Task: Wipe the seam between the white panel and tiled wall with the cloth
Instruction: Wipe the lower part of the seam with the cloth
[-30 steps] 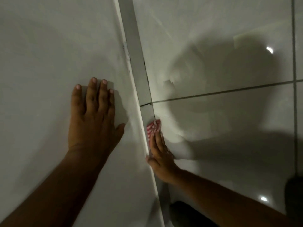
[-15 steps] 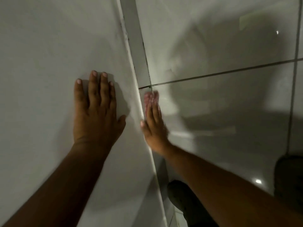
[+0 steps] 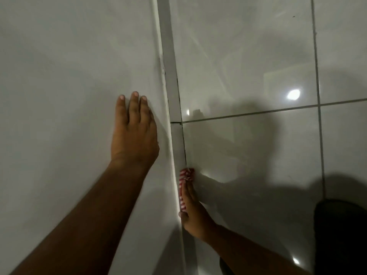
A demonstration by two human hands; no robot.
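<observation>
A white panel [image 3: 69, 86] fills the left half of the head view, and a glossy tiled wall [image 3: 248, 66] fills the right. Between them runs a grey seam strip [image 3: 172, 80] from top to bottom. My left hand [image 3: 135, 133] lies flat on the panel, fingers pointing up, holding nothing. My right hand [image 3: 193, 213] presses a red-and-white striped cloth [image 3: 184, 178] against the seam, just below the horizontal grout line. The cloth sticks out above my fingertips; the rest of it is hidden under my hand.
Dark grout lines [image 3: 278, 110] cross the tiles, and several light spots reflect off them. A dark shape [image 3: 341, 235] sits at the lower right edge, and another dark shape [image 3: 226, 266] shows below my right forearm.
My right hand has slid the cloth down the seam, away from the horizontal grout line. My left hand now sits closer to the seam.
</observation>
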